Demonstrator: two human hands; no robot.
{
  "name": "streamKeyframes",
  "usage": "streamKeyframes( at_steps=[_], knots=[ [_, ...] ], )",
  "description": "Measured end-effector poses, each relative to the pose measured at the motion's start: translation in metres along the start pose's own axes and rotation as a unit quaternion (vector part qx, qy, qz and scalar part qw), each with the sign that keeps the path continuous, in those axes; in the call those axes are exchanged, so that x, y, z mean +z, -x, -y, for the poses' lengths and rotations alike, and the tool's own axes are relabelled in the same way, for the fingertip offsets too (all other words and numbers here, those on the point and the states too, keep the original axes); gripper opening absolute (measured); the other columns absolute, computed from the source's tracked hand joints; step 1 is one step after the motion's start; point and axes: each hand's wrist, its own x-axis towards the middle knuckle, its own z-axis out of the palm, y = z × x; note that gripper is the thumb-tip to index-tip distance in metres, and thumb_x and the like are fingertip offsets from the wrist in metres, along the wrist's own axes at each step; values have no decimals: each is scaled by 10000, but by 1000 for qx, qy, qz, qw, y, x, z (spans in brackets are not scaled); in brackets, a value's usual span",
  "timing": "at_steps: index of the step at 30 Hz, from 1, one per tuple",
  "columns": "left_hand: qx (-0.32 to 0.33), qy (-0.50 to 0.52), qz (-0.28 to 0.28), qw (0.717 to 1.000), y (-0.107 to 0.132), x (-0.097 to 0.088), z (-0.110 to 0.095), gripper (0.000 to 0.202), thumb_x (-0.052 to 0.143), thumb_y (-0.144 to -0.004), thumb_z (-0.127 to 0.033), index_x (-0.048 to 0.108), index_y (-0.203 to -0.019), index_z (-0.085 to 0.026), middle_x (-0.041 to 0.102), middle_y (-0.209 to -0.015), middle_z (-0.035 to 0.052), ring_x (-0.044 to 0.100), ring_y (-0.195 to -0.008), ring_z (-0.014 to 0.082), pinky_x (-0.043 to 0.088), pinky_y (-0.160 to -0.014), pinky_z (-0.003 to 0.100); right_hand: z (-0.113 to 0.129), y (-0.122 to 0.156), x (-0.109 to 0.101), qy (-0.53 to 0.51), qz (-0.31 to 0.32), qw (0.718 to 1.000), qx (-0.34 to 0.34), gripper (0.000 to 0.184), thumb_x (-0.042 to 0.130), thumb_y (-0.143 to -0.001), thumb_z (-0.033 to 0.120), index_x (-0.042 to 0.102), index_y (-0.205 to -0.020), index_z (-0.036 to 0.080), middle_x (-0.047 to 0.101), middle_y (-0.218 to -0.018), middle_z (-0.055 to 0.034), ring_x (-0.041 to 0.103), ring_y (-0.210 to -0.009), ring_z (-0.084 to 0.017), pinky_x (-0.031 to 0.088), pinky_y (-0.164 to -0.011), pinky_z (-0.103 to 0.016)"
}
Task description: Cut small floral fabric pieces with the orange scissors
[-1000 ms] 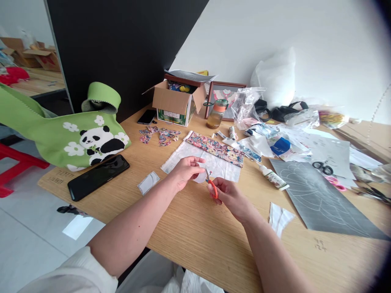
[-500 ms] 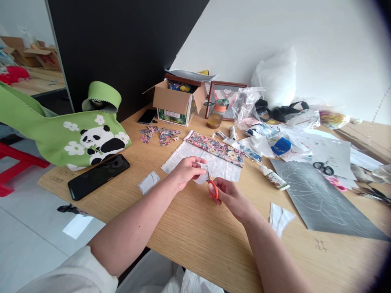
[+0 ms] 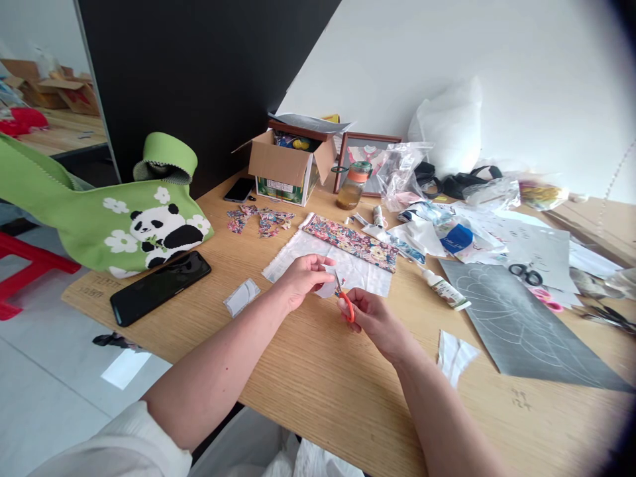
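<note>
My left hand (image 3: 304, 281) pinches a small white piece (image 3: 326, 290), its far edge blending with the pale cloth behind. In my right hand (image 3: 370, 318) is a pair of small scissors (image 3: 350, 310) with orange handles; the blades point up and away, right beside the white piece. Tiny floral-coloured bits show by the blades, too small to make out. Just beyond both hands lies a white cloth (image 3: 285, 260) with a folded floral fabric strip (image 3: 352, 243) across it. Left of my left forearm is a small clear-and-white packet (image 3: 242, 297).
Floral scraps (image 3: 268, 221), a black phone (image 3: 159, 286) and a green panda bag (image 3: 114, 225) are to the left. At the back stand a cardboard box (image 3: 281, 162) and a jar (image 3: 352, 189). Rightward lie a glue bottle (image 3: 446, 290), a grey sheet (image 3: 527, 324) and a white scrap (image 3: 454, 356).
The scissors and my right hand have shifted very slightly, and more of the small floral-coloured bits show beside the blades. My left hand stays nearly still.
</note>
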Motion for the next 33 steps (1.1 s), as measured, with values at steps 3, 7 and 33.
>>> streamKeyframes(
  at_steps=[3,7,33],
  knots=[
    [5,5,2,1000,0,0,0,335,673,-667,-68,605,-993,-104,599,-752,16,622,-636,127,461,-636,260,0,0,0,-1,-1,1000,3,494,692,-704,649,482,-657,205,435,-564,46,362,-499,-97,277,-479,-256],
    [8,8,-3,1000,-1,0,0,319,653,-678,-66,600,-991,-100,615,-771,29,619,-627,123,456,-631,257,1,0,0,2,3,1000,3,489,690,-710,643,485,-647,203,441,-571,42,358,-504,-96,278,-478,-257],
    [1,-7,7,1000,1,1,-2,346,679,-662,-88,601,-999,-107,634,-738,38,608,-617,125,408,-586,236,3,2,-2,-16,28,999,-5,447,689,-733,611,543,-700,189,476,-622,24,390,-546,-109,323,-509,-260]
  ],
)
